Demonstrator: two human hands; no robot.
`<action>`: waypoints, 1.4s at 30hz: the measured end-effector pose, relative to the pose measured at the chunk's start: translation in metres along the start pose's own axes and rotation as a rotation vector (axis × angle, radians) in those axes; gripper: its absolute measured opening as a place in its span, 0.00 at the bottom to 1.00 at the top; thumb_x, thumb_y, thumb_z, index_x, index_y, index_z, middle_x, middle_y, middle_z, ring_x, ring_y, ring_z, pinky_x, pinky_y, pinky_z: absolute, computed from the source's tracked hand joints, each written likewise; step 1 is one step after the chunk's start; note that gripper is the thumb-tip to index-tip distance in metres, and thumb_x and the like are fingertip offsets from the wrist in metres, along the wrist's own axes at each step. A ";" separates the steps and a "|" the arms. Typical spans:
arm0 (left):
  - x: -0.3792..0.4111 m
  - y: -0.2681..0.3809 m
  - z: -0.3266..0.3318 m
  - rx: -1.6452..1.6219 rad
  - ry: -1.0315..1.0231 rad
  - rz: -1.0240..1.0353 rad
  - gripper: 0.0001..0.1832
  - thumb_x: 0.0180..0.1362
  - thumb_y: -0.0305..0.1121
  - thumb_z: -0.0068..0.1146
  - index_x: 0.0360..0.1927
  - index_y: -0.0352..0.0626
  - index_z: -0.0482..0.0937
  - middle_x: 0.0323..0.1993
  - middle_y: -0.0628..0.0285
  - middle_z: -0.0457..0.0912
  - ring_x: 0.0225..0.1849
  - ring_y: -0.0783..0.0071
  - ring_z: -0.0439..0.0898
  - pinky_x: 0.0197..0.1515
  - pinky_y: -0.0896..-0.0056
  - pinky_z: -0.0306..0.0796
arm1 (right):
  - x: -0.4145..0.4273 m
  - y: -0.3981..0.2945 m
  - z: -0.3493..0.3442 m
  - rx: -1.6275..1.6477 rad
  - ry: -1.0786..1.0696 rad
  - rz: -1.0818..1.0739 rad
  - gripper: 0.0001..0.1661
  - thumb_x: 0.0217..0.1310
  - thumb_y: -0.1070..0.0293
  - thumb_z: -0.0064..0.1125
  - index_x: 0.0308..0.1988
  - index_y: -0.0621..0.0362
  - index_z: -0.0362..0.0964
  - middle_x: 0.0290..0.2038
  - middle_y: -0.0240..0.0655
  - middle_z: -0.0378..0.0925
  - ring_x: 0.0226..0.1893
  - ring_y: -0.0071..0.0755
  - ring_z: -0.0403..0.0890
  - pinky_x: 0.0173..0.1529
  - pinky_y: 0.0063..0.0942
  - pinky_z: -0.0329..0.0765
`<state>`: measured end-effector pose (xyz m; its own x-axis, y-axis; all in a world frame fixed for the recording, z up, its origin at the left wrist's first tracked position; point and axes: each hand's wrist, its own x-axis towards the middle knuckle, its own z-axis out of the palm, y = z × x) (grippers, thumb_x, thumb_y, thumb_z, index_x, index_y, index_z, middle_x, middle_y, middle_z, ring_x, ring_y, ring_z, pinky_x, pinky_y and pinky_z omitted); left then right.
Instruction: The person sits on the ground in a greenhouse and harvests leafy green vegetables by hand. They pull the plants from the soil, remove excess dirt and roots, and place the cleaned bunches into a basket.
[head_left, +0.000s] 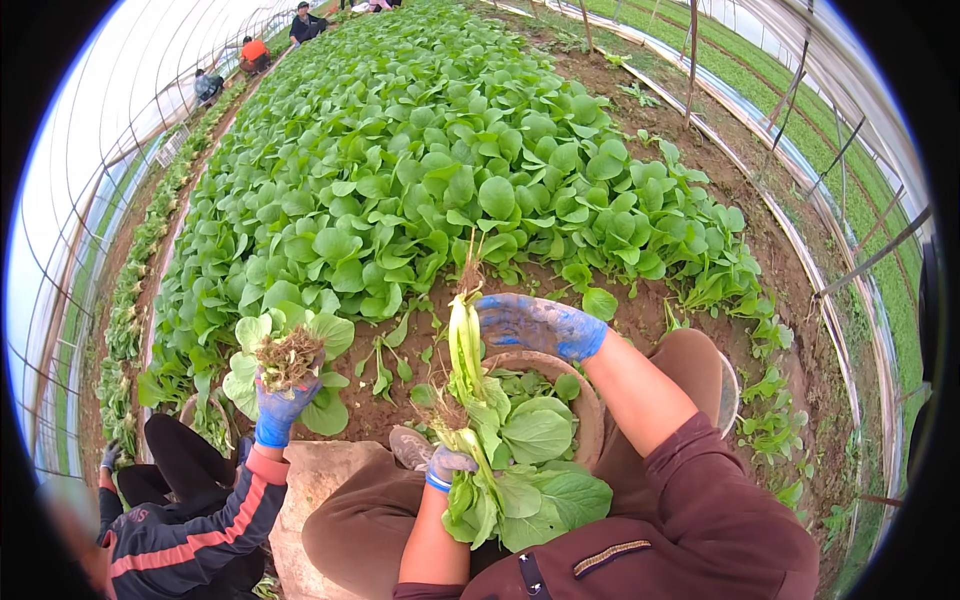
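Observation:
My left hand (452, 463), in a blue-cuffed work glove, is closed around the stems of leafy green plants (551, 499) above my lap, their roots showing over the fist. My right hand (540, 325), in a muddy blue glove, is held level with its fingertips beside an upright plant (465, 345), whose pale stalks and brown roots point away from me. Whether those fingers touch the stalks I cannot tell. Beneath my right forearm stands a round brown tub (592, 409) with loose leaves in it.
A co-worker at my left lifts a rooted bunch (289, 360) in a gloved hand. Dense leafy greens (450, 150) grow in front. A pale slab (307, 510) lies beside my left leg, a white-rimmed container (729, 397) by my right knee. Metal poles (874, 251) slant at right.

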<state>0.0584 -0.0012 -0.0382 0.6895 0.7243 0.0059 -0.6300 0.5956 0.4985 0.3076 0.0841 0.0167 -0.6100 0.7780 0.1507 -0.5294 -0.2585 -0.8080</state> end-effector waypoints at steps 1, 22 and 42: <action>0.001 -0.002 0.000 -0.026 -0.024 -0.006 0.42 0.31 0.23 0.63 0.58 0.34 0.66 0.42 0.51 0.79 0.39 0.56 0.81 0.41 0.59 0.77 | 0.011 0.001 0.008 0.005 -0.081 -0.013 0.45 0.59 0.44 0.53 0.66 0.61 0.50 0.65 0.42 0.57 0.64 0.39 0.60 0.68 0.41 0.54; 0.020 0.028 0.053 0.312 0.677 0.448 0.20 0.45 0.17 0.61 0.46 0.34 0.76 0.40 0.58 0.81 0.37 0.70 0.80 0.43 0.72 0.75 | -0.022 0.038 0.079 -0.680 0.517 0.063 0.25 0.60 0.65 0.57 0.54 0.66 0.66 0.46 0.39 0.76 0.45 0.26 0.75 0.52 0.25 0.70; 0.030 -0.016 0.049 0.257 0.933 0.606 0.24 0.46 0.12 0.54 0.49 0.38 0.72 0.43 0.56 0.78 0.42 0.63 0.80 0.45 0.63 0.77 | -0.017 0.062 0.084 -0.652 0.276 0.280 0.52 0.49 0.52 0.66 0.65 0.65 0.48 0.56 0.49 0.68 0.58 0.38 0.69 0.60 0.29 0.65</action>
<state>0.1069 -0.0062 -0.0034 -0.3056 0.9079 -0.2868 -0.6027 0.0488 0.7965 0.2352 0.0067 0.0116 -0.4553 0.8703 -0.1878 0.1314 -0.1430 -0.9810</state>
